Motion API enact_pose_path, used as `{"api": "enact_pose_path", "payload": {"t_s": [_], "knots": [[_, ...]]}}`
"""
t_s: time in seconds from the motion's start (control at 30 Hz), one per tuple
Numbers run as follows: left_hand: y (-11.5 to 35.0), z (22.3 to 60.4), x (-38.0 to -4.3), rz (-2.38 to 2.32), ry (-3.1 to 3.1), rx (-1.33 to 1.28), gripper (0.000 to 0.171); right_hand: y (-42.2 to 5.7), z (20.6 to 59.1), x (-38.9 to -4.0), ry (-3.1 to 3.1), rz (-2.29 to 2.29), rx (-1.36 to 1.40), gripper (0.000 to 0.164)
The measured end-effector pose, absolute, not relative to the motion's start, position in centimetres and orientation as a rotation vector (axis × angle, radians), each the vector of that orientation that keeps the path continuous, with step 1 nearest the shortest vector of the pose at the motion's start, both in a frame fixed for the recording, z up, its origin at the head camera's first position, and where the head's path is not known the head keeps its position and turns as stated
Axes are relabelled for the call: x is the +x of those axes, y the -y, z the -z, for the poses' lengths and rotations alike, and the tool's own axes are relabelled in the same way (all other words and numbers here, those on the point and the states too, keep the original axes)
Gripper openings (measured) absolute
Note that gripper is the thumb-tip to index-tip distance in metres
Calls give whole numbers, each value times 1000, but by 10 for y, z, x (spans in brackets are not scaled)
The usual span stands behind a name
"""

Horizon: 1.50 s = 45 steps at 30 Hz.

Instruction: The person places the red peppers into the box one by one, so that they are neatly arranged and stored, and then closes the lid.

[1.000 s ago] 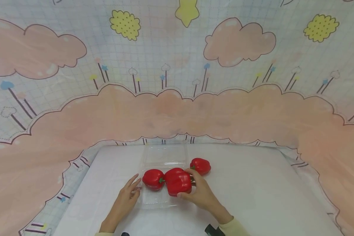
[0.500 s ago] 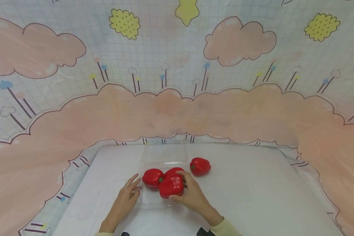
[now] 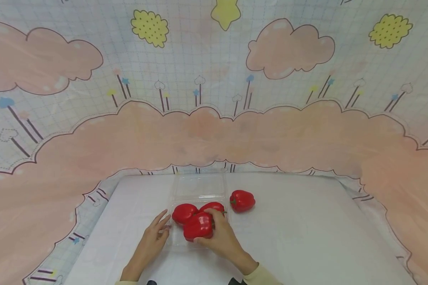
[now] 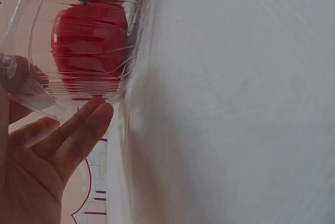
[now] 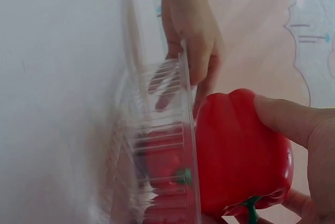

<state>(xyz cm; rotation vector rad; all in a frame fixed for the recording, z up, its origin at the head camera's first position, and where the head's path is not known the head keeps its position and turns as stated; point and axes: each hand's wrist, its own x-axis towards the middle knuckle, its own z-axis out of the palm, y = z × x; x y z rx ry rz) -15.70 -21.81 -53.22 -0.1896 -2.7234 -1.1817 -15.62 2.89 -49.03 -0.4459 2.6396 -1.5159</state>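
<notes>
My right hand [image 3: 221,239] grips a red bell pepper [image 3: 198,227] by its sides, over the front part of a clear plastic clamshell box [image 3: 178,241]. In the right wrist view this held bell pepper [image 5: 241,150] is level with or above the box rim, its green stem showing. Two more red bell peppers sit in the box: a left one [image 3: 184,213] and a right one [image 3: 214,206], partly hidden by my right hand. My left hand [image 3: 153,239] touches the box's left side with fingers extended; in the left wrist view its fingertips [image 4: 99,111] meet the ribbed wall.
Another red bell pepper [image 3: 242,200] lies on the white tabletop [image 3: 299,221], right of the box. The box's clear lid [image 3: 199,186] lies folded back behind it. A printed cloth [image 3: 214,134] with clouds hangs behind the table.
My right hand has carried the bell pepper left and slightly toward the front of the box, uncovering the one at the box's right. My left hand has stayed put.
</notes>
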Motion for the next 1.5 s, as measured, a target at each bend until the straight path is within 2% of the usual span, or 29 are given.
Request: {"api": "enact_pose_path", "payload": {"t_s": [0.27,0.47,0.93,1.3,1.5], "knots": [[218,534,-158,1176,2712,-195,47,-18,492,-158,-2702,1422,-495,83],[219,535,-157,1166,2722,-191,48,-11,493,-162,-2725,1356,-560,79],[219,534,-156,1148,2732,-185,49,-5,490,-161,-2703,1316,-519,80],[218,534,-156,1141,2749,-175,48,-16,496,-163,-2575,1464,-536,64],[219,535,-157,1145,2739,-178,49,-16,497,-163,-2581,1479,-555,66]]}}
